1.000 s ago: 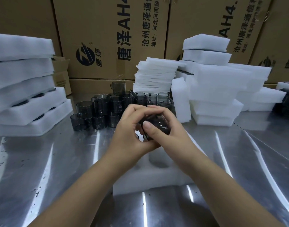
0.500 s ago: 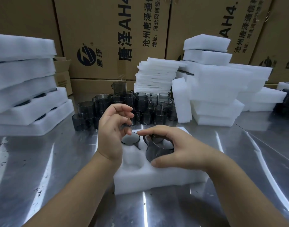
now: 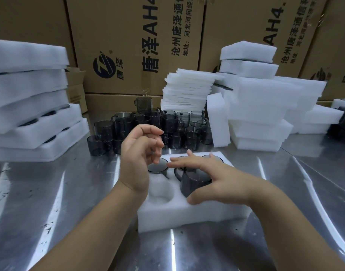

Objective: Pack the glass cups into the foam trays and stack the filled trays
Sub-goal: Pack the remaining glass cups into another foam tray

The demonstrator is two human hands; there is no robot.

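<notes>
A white foam tray [image 3: 187, 216] lies on the steel table in front of me. My right hand [image 3: 216, 177] lies over a smoky grey glass cup [image 3: 193, 182] that stands partly sunk in a near pocket, fingers spread straight across its rim and thumb against its side. My left hand [image 3: 138, 153] hovers above the tray's left part, fingers loosely curled and holding nothing. Another cup [image 3: 158, 167] sits flush in a pocket under that hand. The near-left pocket [image 3: 160, 194] is empty. Several loose cups [image 3: 148, 126] stand in a cluster behind the tray.
A stack of filled foam trays [image 3: 30, 106] stands at the left. Thin foam sheets [image 3: 187, 89] and piles of foam blocks [image 3: 261, 106] stand at the back right. Cardboard boxes [image 3: 128, 45] wall off the rear of the table.
Both hands held the cup together above the tray. My right hand then brought it down into a pocket and now lies flat over it, while my left hand let go and lifted away.
</notes>
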